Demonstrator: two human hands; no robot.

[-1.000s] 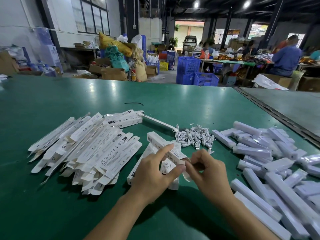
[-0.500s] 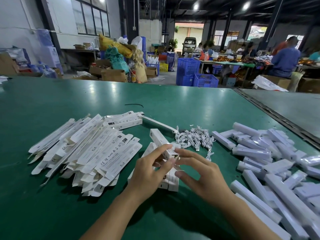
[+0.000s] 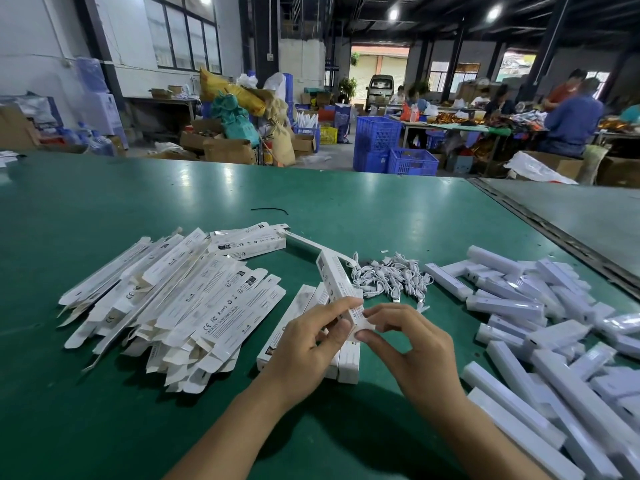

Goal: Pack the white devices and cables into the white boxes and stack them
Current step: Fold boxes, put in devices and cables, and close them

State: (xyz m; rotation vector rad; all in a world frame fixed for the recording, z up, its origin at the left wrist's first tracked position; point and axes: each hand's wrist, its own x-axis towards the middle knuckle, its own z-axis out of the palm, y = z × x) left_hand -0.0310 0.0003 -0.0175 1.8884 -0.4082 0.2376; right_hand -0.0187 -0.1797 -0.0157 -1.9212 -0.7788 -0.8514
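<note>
Right hand [image 3: 412,344] brought back onto held box [image 3: 334,282] since half second ago: end flap now pinched by its fingertips, near end gripped by left hand [image 3: 311,341]. Closing of flap judged to be step in hand. Few packed boxes [image 3: 348,362] stacked directly beneath held box. Much left: cable heap [image 3: 388,275] just beyond held box, flat box pile [image 3: 180,299] left of it, devices [image 3: 536,323] right of it, all unpacked.
</note>
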